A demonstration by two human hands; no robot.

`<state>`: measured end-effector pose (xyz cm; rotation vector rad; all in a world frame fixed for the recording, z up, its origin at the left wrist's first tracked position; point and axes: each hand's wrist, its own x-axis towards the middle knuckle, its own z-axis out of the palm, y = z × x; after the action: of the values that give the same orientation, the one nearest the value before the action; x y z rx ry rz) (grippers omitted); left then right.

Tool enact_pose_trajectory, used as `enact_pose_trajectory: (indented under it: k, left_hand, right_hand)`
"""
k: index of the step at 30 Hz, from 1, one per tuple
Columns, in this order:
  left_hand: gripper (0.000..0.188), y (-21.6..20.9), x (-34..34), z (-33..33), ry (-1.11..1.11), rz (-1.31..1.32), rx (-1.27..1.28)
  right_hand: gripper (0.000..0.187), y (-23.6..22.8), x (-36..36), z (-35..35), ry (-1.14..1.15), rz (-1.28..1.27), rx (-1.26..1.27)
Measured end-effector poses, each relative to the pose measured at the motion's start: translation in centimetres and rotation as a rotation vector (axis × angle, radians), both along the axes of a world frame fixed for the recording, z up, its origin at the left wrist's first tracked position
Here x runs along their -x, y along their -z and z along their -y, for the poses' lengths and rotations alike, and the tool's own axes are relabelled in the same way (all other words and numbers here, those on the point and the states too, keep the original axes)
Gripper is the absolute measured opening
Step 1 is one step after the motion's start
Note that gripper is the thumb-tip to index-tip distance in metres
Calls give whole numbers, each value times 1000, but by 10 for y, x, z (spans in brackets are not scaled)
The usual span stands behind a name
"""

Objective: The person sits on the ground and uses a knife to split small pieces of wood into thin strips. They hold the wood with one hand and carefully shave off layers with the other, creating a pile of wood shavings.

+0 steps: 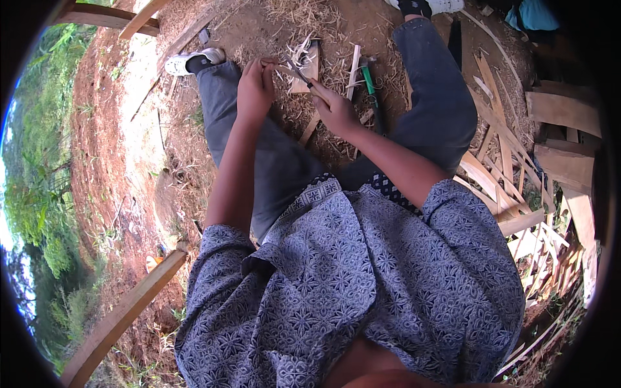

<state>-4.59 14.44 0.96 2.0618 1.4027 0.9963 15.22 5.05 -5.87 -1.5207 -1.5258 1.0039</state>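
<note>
My left hand point(257, 89) is closed in a pinch on the end of a thin wooden strip point(281, 68), between my spread legs. To its right, my right hand point(336, 114) wraps round the handle of a knife point(299, 74). The dark blade points up and to the left, close to the strip; I cannot tell whether they touch. Beyond both hands a flat wooden block point(313, 67) lies on the ground with pale shavings around it. A tool with a green and black handle point(369, 81) lies right of my right hand, beside a pale wood stick point(354, 71).
Wood shavings point(272, 22) litter the brown soil ahead. Long slats and offcuts point(498, 174) are heaped to my right, near stacked boards point(563, 113). At the left, a wooden beam point(123, 317) slants up, with green plants point(48, 174) behind it.
</note>
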Motion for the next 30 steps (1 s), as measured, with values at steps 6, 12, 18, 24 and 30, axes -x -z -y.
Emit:
enact_pose_trajectory:
  k: [6, 12, 18, 24, 30]
  left_hand:
    - [11, 3, -9, -4, 26, -20, 12]
    - [16, 10, -6, 8, 69, -116, -91]
    - [16, 16, -6, 18, 43, -119, -113]
    - [17, 8, -10, 31, -10, -142, -29]
    - [14, 1, -12, 40, -23, -111, 31]
  right_hand:
    - [48, 32, -17, 3, 34, 173, 112]
    - [41, 4, 9, 10, 106, -267, -4]
    - [32, 15, -4, 5, 99, -73, 205]
    - [30, 32, -11, -2, 130, -9, 368]
    - [29, 10, -6, 4, 30, -92, 186]
